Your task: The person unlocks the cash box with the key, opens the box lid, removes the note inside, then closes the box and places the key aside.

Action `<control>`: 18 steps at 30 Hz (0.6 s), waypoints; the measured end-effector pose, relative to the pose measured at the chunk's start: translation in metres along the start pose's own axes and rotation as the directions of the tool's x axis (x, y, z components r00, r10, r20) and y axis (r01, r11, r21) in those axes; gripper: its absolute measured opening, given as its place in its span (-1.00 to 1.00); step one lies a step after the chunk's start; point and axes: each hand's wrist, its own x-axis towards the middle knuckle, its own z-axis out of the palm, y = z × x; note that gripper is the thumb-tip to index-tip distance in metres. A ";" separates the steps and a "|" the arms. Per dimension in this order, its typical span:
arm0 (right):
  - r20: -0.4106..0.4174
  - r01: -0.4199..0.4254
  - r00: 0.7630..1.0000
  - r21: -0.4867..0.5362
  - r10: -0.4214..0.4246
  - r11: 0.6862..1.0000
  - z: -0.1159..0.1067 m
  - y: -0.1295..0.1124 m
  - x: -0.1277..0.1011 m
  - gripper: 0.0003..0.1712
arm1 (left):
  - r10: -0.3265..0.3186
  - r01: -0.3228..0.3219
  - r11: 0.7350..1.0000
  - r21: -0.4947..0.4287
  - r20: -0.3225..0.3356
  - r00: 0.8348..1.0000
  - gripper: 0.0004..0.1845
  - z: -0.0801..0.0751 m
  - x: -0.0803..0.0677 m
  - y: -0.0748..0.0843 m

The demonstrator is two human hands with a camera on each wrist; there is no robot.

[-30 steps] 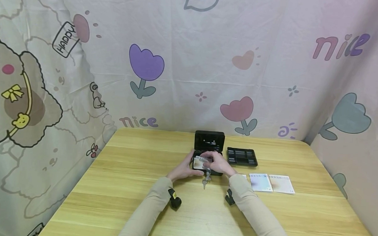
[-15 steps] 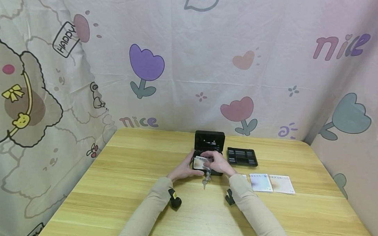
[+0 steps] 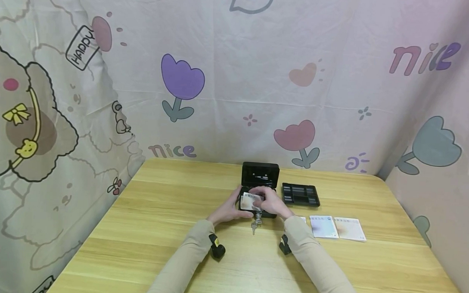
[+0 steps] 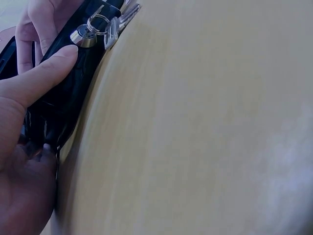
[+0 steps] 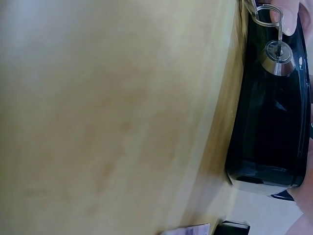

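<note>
A small black cash box (image 3: 270, 216) stands on the table with its lid (image 3: 260, 173) raised. My left hand (image 3: 227, 210) grips its left front corner; in the left wrist view the thumb lies along the front face, tip beside the lock (image 4: 84, 36). A key sits in that lock, and more keys (image 3: 254, 227) hang from its ring. My right hand (image 3: 272, 203) reaches into the box and pinches a stack of paper notes (image 3: 249, 200), covering its right part. In the right wrist view the box front (image 5: 269, 122) shows, with the notes out of sight.
A black compartment tray (image 3: 300, 195) lies right of the box. Two stacks of notes, one bluish (image 3: 323, 227) and one pale brown (image 3: 349, 229), lie nearer the front right. The right sleeve (image 3: 302, 233) partly hides another. A printed cloth (image 3: 236, 86) hangs behind the table.
The notes in the box have shifted slightly right and their far left corner has risen a little. Both hands stay almost in place.
</note>
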 end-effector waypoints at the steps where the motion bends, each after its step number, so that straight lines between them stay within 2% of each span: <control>1: -0.004 0.004 1.000 0.004 -0.004 1.000 0.000 0.000 0.000 -0.54 | 0.003 -0.003 1.000 -0.001 0.001 1.000 0.28 0.000 0.000 0.000; 12: -0.085 0.004 0.996 0.015 -0.002 1.000 0.001 -0.001 0.000 -0.50 | 0.009 -0.009 1.000 -0.004 0.007 1.000 0.26 0.000 0.000 0.001; 18: -0.091 -0.018 0.996 0.040 0.022 0.999 0.001 -0.002 -0.001 -0.55 | -0.030 0.030 1.000 -0.007 0.006 1.000 0.29 0.000 -0.001 0.003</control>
